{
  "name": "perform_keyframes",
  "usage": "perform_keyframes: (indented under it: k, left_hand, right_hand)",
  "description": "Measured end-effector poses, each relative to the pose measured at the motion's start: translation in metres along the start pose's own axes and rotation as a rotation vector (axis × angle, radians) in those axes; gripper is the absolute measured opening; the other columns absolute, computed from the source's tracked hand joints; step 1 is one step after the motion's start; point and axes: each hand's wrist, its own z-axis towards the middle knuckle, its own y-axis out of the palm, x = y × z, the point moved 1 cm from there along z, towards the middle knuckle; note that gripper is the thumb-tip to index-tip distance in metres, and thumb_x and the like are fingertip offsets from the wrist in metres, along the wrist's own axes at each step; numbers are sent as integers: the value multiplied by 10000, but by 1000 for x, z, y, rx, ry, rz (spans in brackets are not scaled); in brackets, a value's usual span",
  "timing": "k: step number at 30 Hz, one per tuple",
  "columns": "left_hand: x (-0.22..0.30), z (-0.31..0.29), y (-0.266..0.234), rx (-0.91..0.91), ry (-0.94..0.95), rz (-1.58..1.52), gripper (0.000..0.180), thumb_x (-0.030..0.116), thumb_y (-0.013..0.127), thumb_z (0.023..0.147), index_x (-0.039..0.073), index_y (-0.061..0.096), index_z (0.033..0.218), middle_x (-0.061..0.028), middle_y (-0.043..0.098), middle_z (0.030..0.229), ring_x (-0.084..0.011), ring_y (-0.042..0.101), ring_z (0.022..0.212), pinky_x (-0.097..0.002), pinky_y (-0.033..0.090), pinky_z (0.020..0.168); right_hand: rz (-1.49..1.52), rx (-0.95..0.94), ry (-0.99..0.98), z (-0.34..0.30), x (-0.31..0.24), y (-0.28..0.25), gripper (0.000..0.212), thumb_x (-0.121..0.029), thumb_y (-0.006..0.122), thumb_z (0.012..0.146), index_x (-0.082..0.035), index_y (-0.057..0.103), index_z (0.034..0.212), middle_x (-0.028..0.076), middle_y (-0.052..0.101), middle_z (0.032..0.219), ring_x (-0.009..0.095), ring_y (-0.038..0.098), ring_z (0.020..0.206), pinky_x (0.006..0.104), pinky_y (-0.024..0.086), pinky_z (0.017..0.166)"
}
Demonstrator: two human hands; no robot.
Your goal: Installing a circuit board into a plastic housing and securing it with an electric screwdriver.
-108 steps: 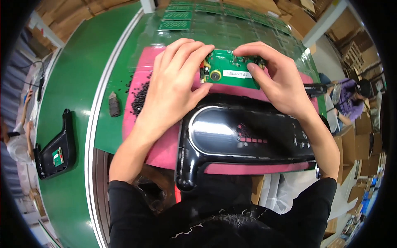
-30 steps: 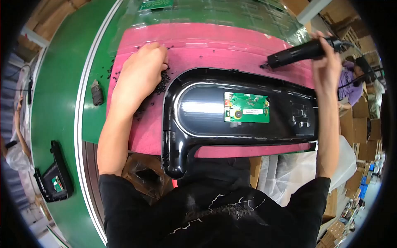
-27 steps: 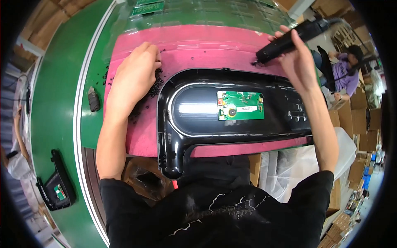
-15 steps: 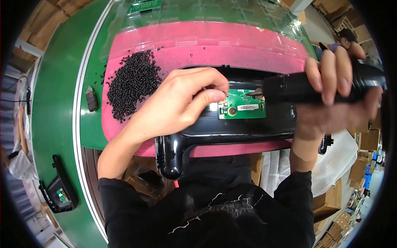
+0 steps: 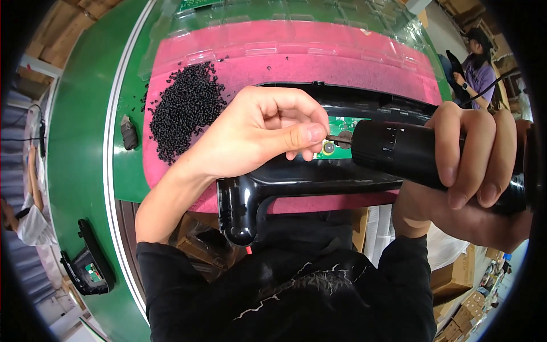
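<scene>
My right hand (image 5: 478, 154) is wrapped around a black electric screwdriver (image 5: 399, 148), which lies nearly level and points left. Its bit reaches the pinched thumb and forefinger of my left hand (image 5: 256, 134). Whatever those fingertips hold at the bit's tip is too small and covered to make out. Below both hands is a glossy black plastic housing (image 5: 325, 181) with a handle-like arm at its left end. A green circuit board (image 5: 348, 122) sits in the housing, partly hidden by my fingers and the screwdriver. Left of my left hand lies a heap of tiny black screws (image 5: 185, 111).
A pink mat (image 5: 256, 71) lies under the housing and heap. Clear plastic trays (image 5: 296, 31) stand at the far side. On the green table at left are a dark wrapped lump (image 5: 129, 134) and another black housing (image 5: 91, 262) with a board. A person (image 5: 484, 74) is at far right.
The screwdriver has come down and left, so its bit meets my left fingertips. My left hand has shifted slightly right. The person at far right shows more fully.
</scene>
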Motion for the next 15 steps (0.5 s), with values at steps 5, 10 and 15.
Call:
perform_keyframes:
  k: [5, 10, 15]
  left_hand:
    - [1, 4, -4, 7, 0, 6, 156, 132, 687, 935, -8, 659, 998, -60, 670, 825, -108, 649, 730, -221, 509, 625]
    - [1, 9, -8, 28, -14, 33, 152, 128, 700, 923, -6, 669, 987, -56, 673, 827, -111, 655, 739, -222, 509, 622]
    - [5, 13, -10, 49, -41, 87, 140, 111, 717, 907, -5, 678, 974, -54, 676, 826, -112, 659, 743, -227, 512, 619]
  right_hand:
    - [25, 60, -37, 1, 4, -3, 288, -349, 726, 758, -161, 508, 760, -86, 503, 666, 14, 500, 496, 185, 451, 547]
    - [-75, 10, 13, 10, 4, -7, 311, -383, 723, 759, -159, 508, 774, -84, 495, 660, 19, 492, 490, 188, 450, 546]
    - [-72, 15, -39, 13, 8, -12, 360, -428, 715, 760, -140, 527, 865, -77, 496, 680, 28, 487, 501, 202, 448, 562]
